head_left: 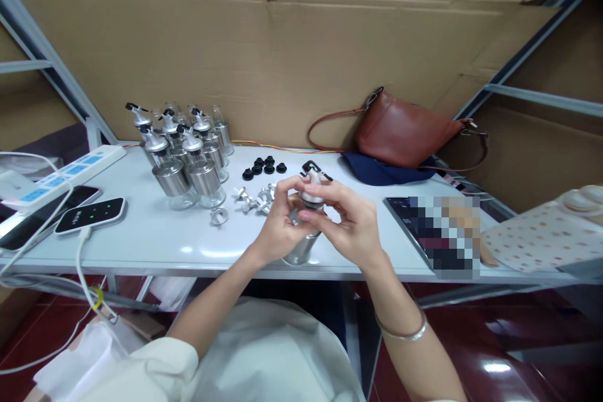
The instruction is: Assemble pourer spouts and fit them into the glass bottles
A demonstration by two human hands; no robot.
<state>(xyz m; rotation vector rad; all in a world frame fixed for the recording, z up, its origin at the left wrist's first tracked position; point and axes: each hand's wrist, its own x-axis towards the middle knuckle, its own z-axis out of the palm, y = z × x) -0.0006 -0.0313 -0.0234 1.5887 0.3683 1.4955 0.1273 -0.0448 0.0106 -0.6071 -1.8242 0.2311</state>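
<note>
Over the near edge of the white table (155, 245), both hands close on one steel-sleeved glass dispenser bottle (304, 250), which is tilted; whether its base touches the tabletop is unclear. The left hand (277, 229) wraps the body. The right hand (353, 226) pinches the neck just under the black-tipped silver pourer (313, 176). Behind lie small loose silver pourer parts (249, 198), round black caps (264, 166) and a cluster of matching bottles (188, 163). A brown leather bag (405, 132) rests farther right.

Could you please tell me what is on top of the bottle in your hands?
A silver pourer with a black lever tops the bottle; fingers of the left hand and right hand hide its neck.
</note>
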